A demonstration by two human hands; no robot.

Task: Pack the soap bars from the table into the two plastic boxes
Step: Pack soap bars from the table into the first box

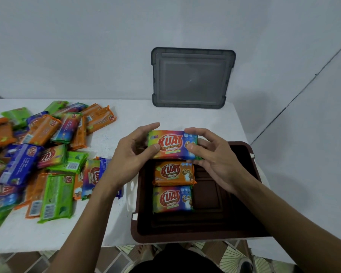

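Brown plastic box [185,234], table's near edge: rainbow soap bar [172,200] and orange soap bar [174,173] lay flat inside. Over its far end, third soap bar [172,144], pinched endwise by left hand [130,152] and right hand [213,156]. Risk: lowered askew, it could ride onto the orange one. Beyond: soap pile [37,154]; grey lid [192,78] stood against wall

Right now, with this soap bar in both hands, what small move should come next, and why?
Probably lower the soap bar straight down into the brown box, just beyond the orange bar. It hangs over that spot, which seems free, and would continue the row.
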